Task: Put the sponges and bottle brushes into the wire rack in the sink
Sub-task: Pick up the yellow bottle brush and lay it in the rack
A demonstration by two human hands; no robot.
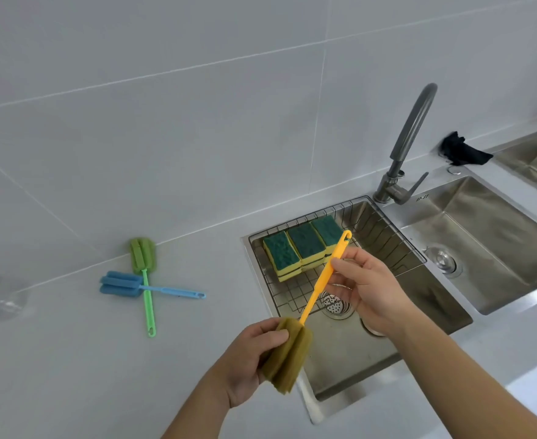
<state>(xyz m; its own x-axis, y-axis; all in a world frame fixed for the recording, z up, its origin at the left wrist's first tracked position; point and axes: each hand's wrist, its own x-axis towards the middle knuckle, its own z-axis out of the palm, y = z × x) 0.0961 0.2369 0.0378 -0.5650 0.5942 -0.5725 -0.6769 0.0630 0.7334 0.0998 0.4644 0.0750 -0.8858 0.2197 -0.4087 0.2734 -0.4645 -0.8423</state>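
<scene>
An orange bottle brush (319, 280) with an olive foam head is held over the near edge of the left sink (349, 359). My left hand (248, 359) grips its foam head. My right hand (365, 280) pinches the orange handle near its hook end. The wire rack (384, 236) sits in the far part of the left sink and holds several yellow-green sponges (305, 245) side by side. On the counter to the left lie a green bottle brush (146, 280) and a blue bottle brush (134, 285), crossed over each other.
A grey faucet (410, 144) rises behind the sinks. A second sink basin (498, 236) lies to the right. A black cloth (462, 150) sits by the wall at right. A clear object (1, 304) rests at the counter's far left.
</scene>
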